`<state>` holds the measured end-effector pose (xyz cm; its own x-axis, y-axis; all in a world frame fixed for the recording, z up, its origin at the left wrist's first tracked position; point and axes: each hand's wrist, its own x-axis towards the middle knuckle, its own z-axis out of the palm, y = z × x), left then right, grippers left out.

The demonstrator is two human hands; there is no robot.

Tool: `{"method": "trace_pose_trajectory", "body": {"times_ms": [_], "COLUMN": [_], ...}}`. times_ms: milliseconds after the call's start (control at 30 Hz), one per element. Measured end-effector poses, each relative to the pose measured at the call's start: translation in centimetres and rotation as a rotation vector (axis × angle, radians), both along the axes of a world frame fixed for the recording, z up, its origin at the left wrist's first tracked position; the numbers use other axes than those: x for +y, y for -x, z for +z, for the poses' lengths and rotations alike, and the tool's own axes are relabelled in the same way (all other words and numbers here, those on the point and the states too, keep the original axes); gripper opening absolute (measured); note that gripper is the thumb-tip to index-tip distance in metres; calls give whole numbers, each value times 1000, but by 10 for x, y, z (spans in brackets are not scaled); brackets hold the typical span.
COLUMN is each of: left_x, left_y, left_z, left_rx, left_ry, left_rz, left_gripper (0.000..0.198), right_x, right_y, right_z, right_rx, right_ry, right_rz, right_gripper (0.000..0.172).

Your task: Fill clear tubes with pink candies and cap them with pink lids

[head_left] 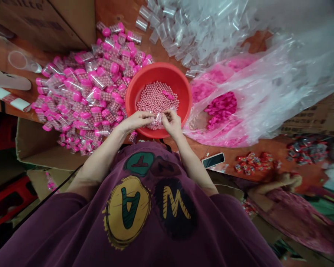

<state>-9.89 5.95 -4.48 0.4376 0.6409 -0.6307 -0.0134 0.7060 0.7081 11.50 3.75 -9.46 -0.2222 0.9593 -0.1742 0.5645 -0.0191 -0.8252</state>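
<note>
My left hand (pixel 136 120) and my right hand (pixel 171 123) meet over the near rim of a red plastic bowl (pixel 158 70). Between their fingertips is a small clear plastic tube (pixel 158 118), pinched by both hands. The bowl holds many small pink beads (pixel 157 98) and a few pink pieces on top. To the left of the bowl lies a large heap of clear tubes with pink caps, filled with pink beads (pixel 83 89). Empty clear tubes (pixel 167 22) lie beyond the bowl.
A clear plastic bag of pink caps (pixel 219 105) lies to the right on the wooden table (pixel 228 157), near a phone (pixel 213 160) and red packets (pixel 253 163). A co-worker's hand (pixel 288 180) shows at right. Cardboard boxes (pixel 39 26) stand at the far left.
</note>
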Motion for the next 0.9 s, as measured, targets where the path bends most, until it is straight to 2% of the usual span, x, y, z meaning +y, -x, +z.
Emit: {"method": "trace_pose_trajectory", "body": {"times_ms": [133, 233, 300, 400, 533, 633, 700, 733, 800, 900], "left_x": [-2, -2, -2, 1, 9, 14, 15, 14, 12, 5], "left_y": [12, 12, 6, -6, -21, -28, -32, -34, -39, -46], "left_z": [12, 18, 17, 9, -3, -8, -8, -7, -5, 2], "left_rx": [-56, -133, -162, -191, -181, -156, -152, -153, -150, -101], "left_ry": [46, 71, 81, 97, 128, 124, 86, 62, 21, -24], "left_rz": [45, 143, 217, 321, 451, 479, 464, 455, 447, 428], "left_gripper": [40, 43, 41, 39, 34, 33, 35, 36, 38, 39], "right_x": [35, 72, 91, 102, 94, 80, 69, 62, 49, 31], "right_y": [-5, -6, -4, -3, -9, -14, -14, -13, -9, -5], "right_z": [-26, -37, -42, -48, -50, -37, -18, -6, 19, 49], "right_rx": [-314, -525, -616, -666, -543, -150, 167, 256, 286, 199], "right_ry": [68, 53, 92, 155, 148, 133, 110, 80, -20, -141], "right_rz": [98, -27, -39, 27, -31, -143, -172, -154, -99, -88], "right_gripper": [31, 42, 51, 52, 38, 36, 44, 46, 46, 43]}}
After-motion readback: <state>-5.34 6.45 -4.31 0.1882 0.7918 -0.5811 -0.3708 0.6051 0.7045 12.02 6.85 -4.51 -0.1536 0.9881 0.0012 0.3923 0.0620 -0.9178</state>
